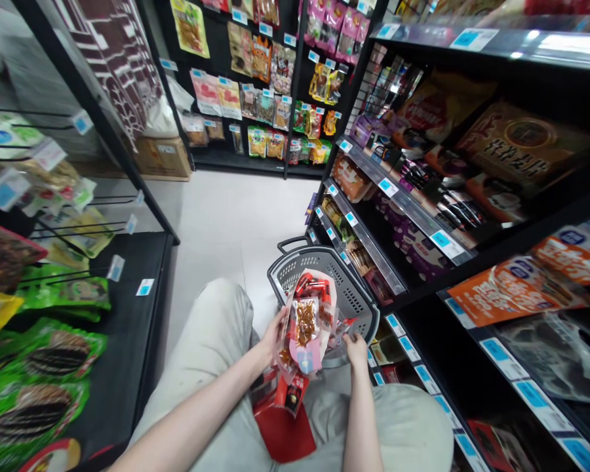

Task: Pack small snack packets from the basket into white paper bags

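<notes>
My left hand (274, 333) is closed on the side of a bundle of snack packets (305, 321). The front packet is clear with brown food inside, and red and pink packaging shows around it. My right hand (356, 347) pinches a small red and clear packet (343, 326) at the right of the bundle. Both hands are over the near side of a grey plastic shopping basket (371, 311), which has slotted walls and stands between my knees and the right shelf. Below the bundle, in my lap, are a red and black packet (291, 392) and a plain red piece (286, 432).
Close on the right stands a shelf unit (417, 216) with price tags and bagged foods. A low black shelf (142, 321) with green snack bags (54, 354) is on the left. Hanging packets fill the back rack (270, 98). A cardboard box (162, 157) sits at the aisle's end.
</notes>
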`<move>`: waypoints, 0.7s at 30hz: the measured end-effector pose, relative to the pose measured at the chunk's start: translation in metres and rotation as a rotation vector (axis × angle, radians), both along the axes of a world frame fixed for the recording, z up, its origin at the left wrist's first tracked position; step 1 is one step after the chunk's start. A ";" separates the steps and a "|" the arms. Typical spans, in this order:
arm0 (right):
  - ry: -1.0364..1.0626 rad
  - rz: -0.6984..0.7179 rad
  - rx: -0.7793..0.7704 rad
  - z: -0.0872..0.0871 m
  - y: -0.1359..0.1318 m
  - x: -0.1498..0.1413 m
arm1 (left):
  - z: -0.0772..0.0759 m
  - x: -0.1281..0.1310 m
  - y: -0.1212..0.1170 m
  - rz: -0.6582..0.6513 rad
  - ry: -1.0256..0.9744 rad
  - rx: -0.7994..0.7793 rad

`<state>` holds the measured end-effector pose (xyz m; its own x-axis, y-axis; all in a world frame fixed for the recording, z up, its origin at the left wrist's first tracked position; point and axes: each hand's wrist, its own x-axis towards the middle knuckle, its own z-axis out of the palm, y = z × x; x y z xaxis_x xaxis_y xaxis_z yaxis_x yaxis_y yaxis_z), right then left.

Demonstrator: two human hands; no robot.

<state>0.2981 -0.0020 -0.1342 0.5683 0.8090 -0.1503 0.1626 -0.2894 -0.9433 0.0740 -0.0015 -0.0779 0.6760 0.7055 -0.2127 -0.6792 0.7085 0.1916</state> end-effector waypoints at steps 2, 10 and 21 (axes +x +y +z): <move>-0.023 0.002 0.014 0.011 -0.001 -0.003 | -0.001 0.000 0.000 0.016 0.044 -0.053; -0.198 0.422 0.446 0.112 -0.036 -0.030 | -0.019 0.002 0.004 0.023 0.036 -0.084; -0.483 0.763 0.407 0.131 -0.042 -0.061 | -0.008 0.006 0.000 0.015 -0.029 -0.076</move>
